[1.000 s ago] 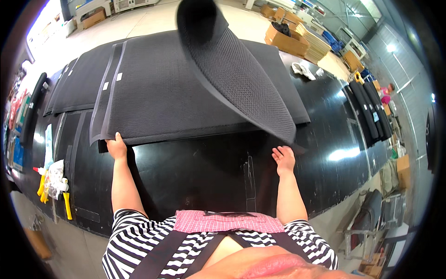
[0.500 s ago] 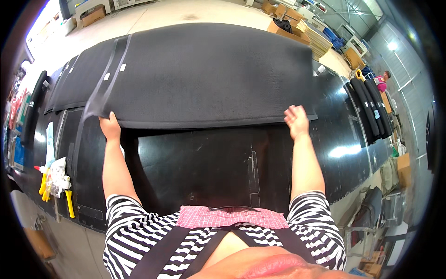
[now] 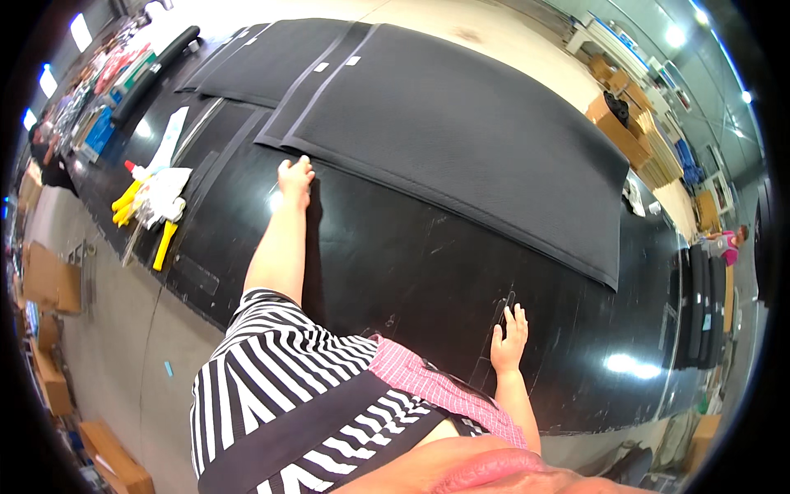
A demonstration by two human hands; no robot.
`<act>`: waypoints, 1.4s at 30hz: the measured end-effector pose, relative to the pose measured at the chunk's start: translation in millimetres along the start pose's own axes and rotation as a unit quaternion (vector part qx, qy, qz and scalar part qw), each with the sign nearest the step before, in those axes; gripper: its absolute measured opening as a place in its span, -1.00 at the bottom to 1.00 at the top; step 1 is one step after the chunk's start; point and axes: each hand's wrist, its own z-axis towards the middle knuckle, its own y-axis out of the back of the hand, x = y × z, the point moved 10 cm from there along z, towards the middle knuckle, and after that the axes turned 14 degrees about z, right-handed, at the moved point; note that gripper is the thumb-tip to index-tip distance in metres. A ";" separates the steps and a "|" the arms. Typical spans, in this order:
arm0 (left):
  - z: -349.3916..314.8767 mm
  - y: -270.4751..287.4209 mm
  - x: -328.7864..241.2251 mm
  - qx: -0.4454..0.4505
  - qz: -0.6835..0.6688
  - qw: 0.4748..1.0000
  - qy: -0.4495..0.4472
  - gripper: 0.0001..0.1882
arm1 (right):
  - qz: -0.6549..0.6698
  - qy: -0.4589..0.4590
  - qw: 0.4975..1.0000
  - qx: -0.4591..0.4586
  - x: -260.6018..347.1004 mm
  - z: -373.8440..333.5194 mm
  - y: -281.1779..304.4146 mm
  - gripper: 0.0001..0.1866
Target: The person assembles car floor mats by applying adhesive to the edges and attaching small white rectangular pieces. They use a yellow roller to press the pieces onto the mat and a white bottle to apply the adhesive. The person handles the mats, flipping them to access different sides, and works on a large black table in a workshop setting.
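A large black textured sheet (image 3: pixel 461 132) lies flat across the far half of a glossy black table (image 3: pixel 387 255). My left hand (image 3: pixel 296 179) is by the sheet's near left corner, its fingers loosely bent and apart with nothing seen between them; whether a fingertip touches the edge, I cannot tell. Nearer to me and to the right, my right hand (image 3: pixel 510 337) is open over the bare table, fingers spread, away from the sheet. To the left of the big sheet lie further black sheets (image 3: pixel 263 66), with small white labels near their edges.
Yellow-handled tools (image 3: pixel 164 245) and a crumpled clear plastic bag (image 3: pixel 160 196) lie at the table's left. Black rolls (image 3: pixel 698 305) are at the right end, and another long roll (image 3: pixel 156 74) is at the far left. Cardboard boxes (image 3: pixel 51 277) stand on the floor.
The sheet's near edge now lies down on the table. My left hand has come off it at the corner, and my right hand has drawn back toward me. The view has turned left.
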 end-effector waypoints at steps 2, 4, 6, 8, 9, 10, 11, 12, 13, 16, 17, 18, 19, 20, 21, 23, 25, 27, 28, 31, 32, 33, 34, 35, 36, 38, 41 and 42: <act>-38.1 9.2 11.8 0.034 0.026 0.999 -0.026 -0.49 | -0.008 0.006 1.000 -0.003 2.0 -5.7 -5.5 -0.44; -106.1 -10.5 22.9 0.138 0.065 0.988 -0.021 -0.55 | -0.025 0.005 1.000 -0.014 -1.7 -13.7 -6.5 -0.44; -189.7 -22.2 35.8 0.239 0.071 0.968 0.001 -0.60 | -0.020 0.005 1.000 -0.005 -1.7 -23.7 -10.2 -0.41; -269.3 -26.5 56.4 0.350 0.094 0.932 0.022 -0.60 | -0.007 0.010 1.000 0.015 0.0 -33.1 -14.1 -0.38; -320.0 -30.2 54.8 0.399 0.135 0.906 0.040 -0.58 | 0.008 0.000 1.000 0.030 4.7 -40.6 -10.9 -0.36; -360.2 -24.5 62.1 0.454 0.141 0.877 0.073 -0.58 | 0.052 0.001 0.998 0.033 19.1 -43.5 -11.0 -0.36; -397.2 -20.9 64.9 0.502 0.157 0.849 0.050 -0.59 | 0.085 0.022 0.996 0.031 31.9 -50.2 -8.1 -0.37; -429.2 -13.9 62.5 0.540 0.180 0.820 0.054 -0.57 | 0.122 0.046 0.991 0.030 46.4 -55.5 -8.1 -0.38; -450.9 -3.5 64.2 0.556 0.205 0.805 0.029 -0.56 | 0.147 0.079 0.985 0.043 67.8 -63.3 -7.1 -0.39; -501.2 29.8 64.6 0.558 0.248 0.792 -0.001 -0.55 | 0.245 0.145 0.950 0.125 114.5 -96.3 -14.8 -0.44; -508.0 45.0 62.5 0.547 0.259 0.795 -0.035 -0.55 | 0.261 0.161 0.938 0.163 128.0 -107.4 -20.2 -0.46; -515.9 63.8 58.5 0.531 0.258 0.807 -0.033 -0.55 | 0.277 0.174 0.923 0.203 142.1 -121.1 -26.1 -0.48; -524.1 85.5 51.4 0.494 0.267 0.828 -0.009 -0.56 | 0.284 0.190 0.909 0.240 153.9 -136.1 -29.4 -0.49; -533.1 107.0 47.1 0.454 0.274 0.847 0.012 -0.56 | 0.293 0.200 0.896 0.266 158.8 -150.1 -32.7 -0.50; -533.5 132.6 57.8 0.398 0.253 0.882 -0.004 -0.58 | 0.300 0.209 0.884 0.291 164.3 -163.5 -36.5 -0.51; -551.2 184.6 71.8 0.303 0.226 0.926 0.009 -0.61 | 0.306 0.230 0.868 0.318 167.3 -192.5 -42.4 -0.52; -592.8 252.1 90.9 0.218 0.228 0.946 0.075 -0.58 | 0.282 0.339 0.844 0.306 196.9 -226.5 -49.5 -0.56; -630.3 295.3 119.1 0.224 0.285 0.927 0.097 -0.51 | 0.292 0.383 0.818 0.314 223.1 -250.9 -50.5 -0.59; -652.9 296.8 98.6 0.263 0.348 0.898 0.057 -0.49 | 0.302 0.363 0.810 0.348 225.2 -257.6 -62.7 -0.59; -684.8 330.1 110.9 0.221 0.351 0.910 0.004 -0.46 | 0.328 0.354 0.765 0.427 259.6 -297.9 -74.0 -0.64; -689.6 348.6 114.0 0.182 0.333 0.925 0.005 -0.46 | 0.323 0.379 0.738 0.455 273.2 -312.0 -80.8 -0.65; -700.2 369.9 118.5 0.137 0.313 0.940 -0.005 -0.46 | 0.318 0.418 0.696 0.490 292.2 -334.8 -79.6 -0.68; -716.5 394.4 116.3 0.094 0.297 0.950 0.004 -0.46 | 0.328 0.404 0.671 0.528 300.6 -358.3 -89.1 -0.67; -730.2 416.3 113.6 0.052 0.287 0.957 -0.002 -0.47 | 0.316 0.406 0.643 0.567 301.9 -376.3 -109.7 -0.66; -751.4 441.2 115.6 0.022 0.270 0.963 0.008 -0.46 | 0.300 0.403 0.619 0.604 308.2 -401.9 -122.9 -0.65; -795.5 486.8 105.0 -0.012 0.264 0.964 0.025 -0.45 | 0.263 0.417 0.569 0.658 343.4 -459.2 -110.8 -0.62; -762.1 460.1 77.2 -0.120 0.238 0.961 0.072 -0.44 | 0.247 0.423 0.458 0.742 383.4 -397.6 -155.3 -0.60; -773.3 475.3 70.1 -0.138 0.252 0.953 0.092 -0.44 | 0.216 0.419 0.430 0.770 395.7 -416.2 -159.0 -0.59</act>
